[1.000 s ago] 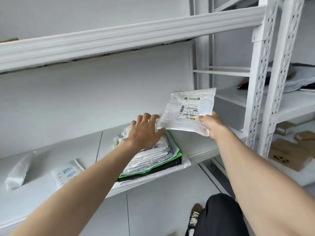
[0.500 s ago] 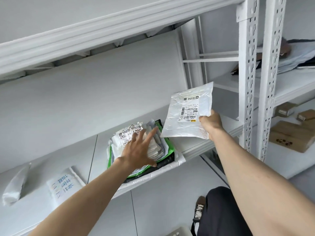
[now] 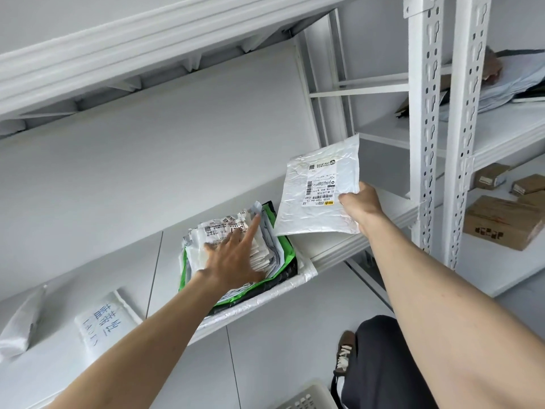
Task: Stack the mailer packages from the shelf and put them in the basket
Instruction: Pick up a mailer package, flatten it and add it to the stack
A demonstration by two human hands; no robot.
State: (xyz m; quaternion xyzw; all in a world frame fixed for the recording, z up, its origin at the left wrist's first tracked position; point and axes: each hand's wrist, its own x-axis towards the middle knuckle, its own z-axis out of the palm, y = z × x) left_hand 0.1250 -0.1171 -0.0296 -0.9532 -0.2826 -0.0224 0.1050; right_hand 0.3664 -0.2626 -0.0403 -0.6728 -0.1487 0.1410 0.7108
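A stack of mailer packages (image 3: pixel 272 246), white, grey, green and black, lies on the white shelf (image 3: pixel 333 246) near its front edge. My left hand (image 3: pixel 233 258) rests flat on top of the stack with straight, spread fingers. My right hand (image 3: pixel 358 205) grips the lower right corner of a white mailer (image 3: pixel 318 190) with a printed label, held upright in the air just right of the stack. The rim of a white basket (image 3: pixel 309 397) shows at the bottom edge, on the floor.
Two more white mailers lie further left on the shelf, one with blue writing (image 3: pixel 103 323) and one puffy (image 3: pixel 20 323). Perforated white uprights (image 3: pixel 424 128) stand right of my right hand. Beyond them, cardboard boxes (image 3: pixel 501 222) and other parcels sit on neighbouring shelves. My shoe (image 3: pixel 343 352) is below.
My left hand has let go of the mailer's edge and come down flat on the stack. My right hand has tilted the white mailer more upright. The view has tipped downward.
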